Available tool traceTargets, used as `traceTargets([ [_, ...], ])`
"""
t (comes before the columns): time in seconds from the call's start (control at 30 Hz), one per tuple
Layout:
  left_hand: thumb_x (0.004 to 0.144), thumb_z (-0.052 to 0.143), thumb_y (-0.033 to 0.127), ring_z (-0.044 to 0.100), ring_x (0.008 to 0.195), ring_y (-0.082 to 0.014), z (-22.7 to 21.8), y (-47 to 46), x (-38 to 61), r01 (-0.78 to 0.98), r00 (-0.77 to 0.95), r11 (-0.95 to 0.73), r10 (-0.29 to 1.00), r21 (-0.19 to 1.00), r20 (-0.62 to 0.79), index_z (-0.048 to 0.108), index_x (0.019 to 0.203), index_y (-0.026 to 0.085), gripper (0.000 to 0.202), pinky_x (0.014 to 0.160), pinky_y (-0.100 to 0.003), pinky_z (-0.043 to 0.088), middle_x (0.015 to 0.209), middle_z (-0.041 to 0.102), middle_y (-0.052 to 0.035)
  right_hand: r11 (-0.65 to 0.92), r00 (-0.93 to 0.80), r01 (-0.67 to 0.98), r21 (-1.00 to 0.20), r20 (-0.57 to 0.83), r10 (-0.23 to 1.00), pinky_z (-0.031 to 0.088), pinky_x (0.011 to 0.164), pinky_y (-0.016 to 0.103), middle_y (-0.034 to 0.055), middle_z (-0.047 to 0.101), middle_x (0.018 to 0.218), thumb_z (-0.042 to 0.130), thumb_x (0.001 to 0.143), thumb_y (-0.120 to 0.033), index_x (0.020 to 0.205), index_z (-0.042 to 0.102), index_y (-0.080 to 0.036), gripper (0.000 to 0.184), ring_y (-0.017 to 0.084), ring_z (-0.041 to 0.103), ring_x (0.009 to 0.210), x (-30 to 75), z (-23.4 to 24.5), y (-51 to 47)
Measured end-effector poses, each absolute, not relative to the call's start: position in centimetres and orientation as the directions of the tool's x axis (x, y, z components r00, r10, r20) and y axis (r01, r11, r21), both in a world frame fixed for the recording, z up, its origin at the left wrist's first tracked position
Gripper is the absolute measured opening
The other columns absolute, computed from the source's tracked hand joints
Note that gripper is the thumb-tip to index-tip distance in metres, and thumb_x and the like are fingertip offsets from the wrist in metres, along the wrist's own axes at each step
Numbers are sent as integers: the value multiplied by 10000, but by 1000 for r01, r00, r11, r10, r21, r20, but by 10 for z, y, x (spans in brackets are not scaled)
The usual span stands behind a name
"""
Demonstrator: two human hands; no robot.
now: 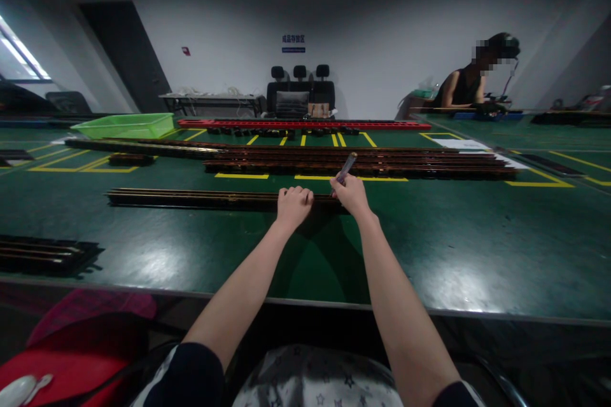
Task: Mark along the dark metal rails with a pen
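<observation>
A long dark rail (191,198) with brown strips lies across the green table (453,248) in front of me. My left hand (294,202) is closed over its right part, fingers curled on top of it. My right hand (351,193) sits just to the right, at the rail's end, and grips a slim pen-like tool (345,169) that points up and away to the right.
A stack of similar long rails (363,161) lies farther back, with a red rail (305,124) behind it. A green tray (126,125) stands at the back left, a short dark piece (42,254) at the near left. Another person (470,86) works at the far right.
</observation>
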State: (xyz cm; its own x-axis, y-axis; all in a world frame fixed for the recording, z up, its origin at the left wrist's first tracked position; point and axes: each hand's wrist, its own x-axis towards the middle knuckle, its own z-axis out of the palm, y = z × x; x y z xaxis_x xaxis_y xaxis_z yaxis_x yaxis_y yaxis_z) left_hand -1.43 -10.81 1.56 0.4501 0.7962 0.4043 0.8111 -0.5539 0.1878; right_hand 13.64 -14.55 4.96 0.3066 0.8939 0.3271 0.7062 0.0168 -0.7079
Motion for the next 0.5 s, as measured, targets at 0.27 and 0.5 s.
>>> traceTargets([
  [0.27, 936, 266, 262, 594, 847, -213, 11, -101, -12, 835, 427, -523, 811, 170, 399, 649, 836, 153, 411, 827, -376, 384, 893, 676, -104, -6, 316, 696, -718, 298, 901, 450, 664, 254, 64, 664, 726, 499, 888, -281, 846, 597, -153, 167, 166, 633, 685, 137, 49, -144],
  [0.5, 945, 256, 278, 591, 836, -202, 12, -103, -12, 829, 417, -521, 818, 202, 397, 647, 830, 140, 430, 840, -377, 376, 890, 676, -104, -2, 320, 681, -732, 296, 900, 460, 663, 257, 69, 666, 727, 500, 890, -277, 862, 603, -145, 170, 170, 636, 677, 138, 48, -143],
])
